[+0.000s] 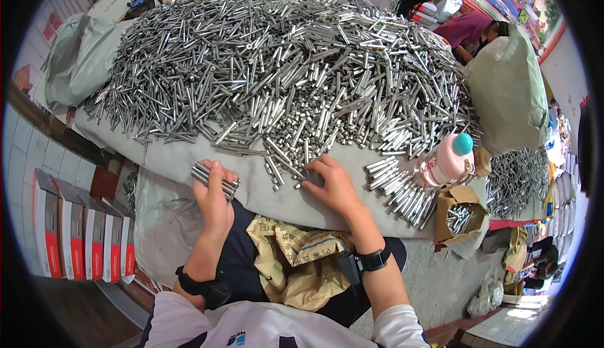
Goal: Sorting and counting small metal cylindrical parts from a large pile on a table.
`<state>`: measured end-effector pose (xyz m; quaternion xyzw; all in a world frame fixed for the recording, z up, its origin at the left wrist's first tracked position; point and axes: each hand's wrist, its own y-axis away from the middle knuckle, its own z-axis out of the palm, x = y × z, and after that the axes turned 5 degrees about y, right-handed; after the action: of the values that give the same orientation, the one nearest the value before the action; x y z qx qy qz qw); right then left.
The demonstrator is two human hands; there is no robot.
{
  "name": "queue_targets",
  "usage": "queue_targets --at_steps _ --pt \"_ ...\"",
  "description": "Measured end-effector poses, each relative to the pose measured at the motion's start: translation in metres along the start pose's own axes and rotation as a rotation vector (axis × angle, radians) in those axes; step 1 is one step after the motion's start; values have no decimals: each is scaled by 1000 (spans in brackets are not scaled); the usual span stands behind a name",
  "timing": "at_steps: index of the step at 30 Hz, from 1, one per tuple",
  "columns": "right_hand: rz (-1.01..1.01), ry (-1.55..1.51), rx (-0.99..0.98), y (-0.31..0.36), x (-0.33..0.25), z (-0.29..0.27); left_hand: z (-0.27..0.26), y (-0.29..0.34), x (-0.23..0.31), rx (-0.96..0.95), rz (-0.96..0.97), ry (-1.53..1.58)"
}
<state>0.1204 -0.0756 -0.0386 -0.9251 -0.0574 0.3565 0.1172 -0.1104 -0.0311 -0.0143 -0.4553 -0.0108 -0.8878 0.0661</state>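
A bundle of short, shiny metal tubes [207,176] sits in my left hand [215,209], the fingers closed around it and the thumb pressed on top. My right hand [335,187] reaches to the near edge of a big heap of similar metal tubes [251,77]. Its fingers are curved and apart, the fingertips beside several loose tubes [274,171]. By the thumb lies a small metal piece [297,185]; whether they touch is hard to see. Right of that hand, a row of tubes [402,191] lies fanned out on the grey table cover [270,191].
A pink bottle with a teal cap [440,161] and an open cardboard box of metal pieces [462,215] stand at the right. Pale sacks [511,93] flank the heap. Crumpled brown paper [302,263] covers my lap. Red-and-white boxes [75,232] line the left. Other people work across the table.
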Motion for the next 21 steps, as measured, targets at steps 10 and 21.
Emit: queue_targets --at_steps 10,21 --pt "165 -140 164 2 12 25 8 38 -46 -44 -395 153" --pt "208 -1050 -213 20 -14 1 38 54 -65 -112 -306 -98"
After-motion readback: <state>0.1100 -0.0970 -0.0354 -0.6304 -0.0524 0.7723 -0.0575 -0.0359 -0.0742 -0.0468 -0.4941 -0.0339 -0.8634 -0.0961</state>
